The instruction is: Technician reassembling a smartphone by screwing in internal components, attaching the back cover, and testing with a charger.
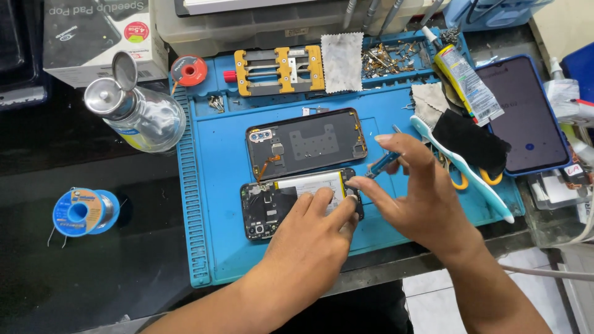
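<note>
An opened phone body [272, 204] with its battery and boards showing lies on the blue work mat [210, 185]. Just behind it rests its removed back cover [306, 143], inner side up. My left hand [312, 238] presses flat on the right part of the phone, fingers over the battery. My right hand [414, 192] holds a slim blue-handled screwdriver [383, 164] pinched between fingers, its tip pointing down at the phone's right end, next to my left fingertips.
A metal-topped glass bottle [133, 111] and a solder spool [83, 211] stand left of the mat. At the back lie a yellow phone clamp [279, 70], a cloth [341, 62] and loose screws [390, 59]. To the right are a glue tube [465, 79], a toothbrush [464, 170], scissors and another phone [526, 117].
</note>
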